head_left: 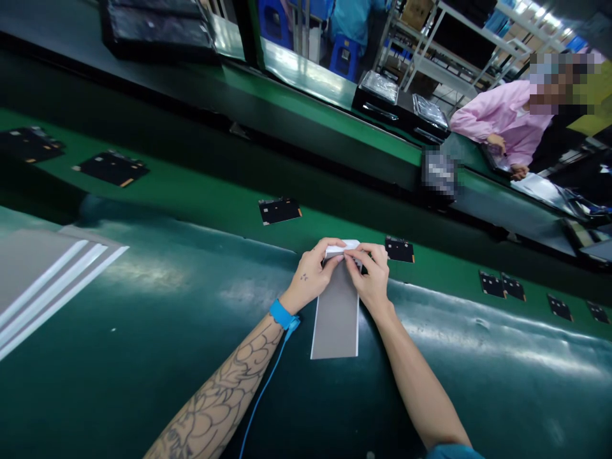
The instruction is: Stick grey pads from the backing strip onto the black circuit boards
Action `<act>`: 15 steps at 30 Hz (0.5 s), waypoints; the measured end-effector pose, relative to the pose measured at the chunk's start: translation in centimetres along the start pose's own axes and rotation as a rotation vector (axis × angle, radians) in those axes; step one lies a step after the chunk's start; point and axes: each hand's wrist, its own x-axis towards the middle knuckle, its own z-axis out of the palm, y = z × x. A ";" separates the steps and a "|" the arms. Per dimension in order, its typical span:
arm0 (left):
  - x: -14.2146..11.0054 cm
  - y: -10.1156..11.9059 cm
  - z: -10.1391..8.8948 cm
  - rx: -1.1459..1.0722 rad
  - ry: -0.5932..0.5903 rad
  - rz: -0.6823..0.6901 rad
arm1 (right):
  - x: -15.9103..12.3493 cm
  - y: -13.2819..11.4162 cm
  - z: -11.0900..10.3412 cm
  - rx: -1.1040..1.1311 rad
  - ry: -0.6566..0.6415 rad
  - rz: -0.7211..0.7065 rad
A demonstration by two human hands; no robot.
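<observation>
A long grey sheet (337,319) with thin white borders lies on the green work surface in front of me. Its far end is lifted or folded, showing a white flap (350,244). My left hand (315,268) grips the left side of that end between thumb and fingers. From the right, my right hand (374,271) pinches the same end, its fingertips almost meeting those of the left. Whatever small part lies between the fingertips is hidden. A blue wrist strap (281,314) with a blue cord is around my left wrist.
Flat black boards (280,210) lie spaced along the green belt (210,197) beyond my hands. More grey sheets (43,268) with white edges are stacked at the left. A black tray (155,32) stands at the upper left. Across the line sits a person in pink (507,118).
</observation>
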 end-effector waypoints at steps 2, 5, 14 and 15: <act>0.0 0.0 0.0 0.000 -0.007 0.018 | 0.1 -0.1 -0.1 0.001 -0.005 -0.020; 0.1 0.0 -0.1 0.017 -0.003 0.042 | 0.2 -0.3 -0.1 -0.013 -0.022 -0.046; 0.2 -0.1 -0.2 0.100 -0.025 0.067 | 0.3 -0.9 0.0 0.040 -0.055 -0.019; 0.2 -0.1 -0.2 0.104 -0.027 0.064 | 0.2 -0.9 0.1 0.038 -0.076 -0.007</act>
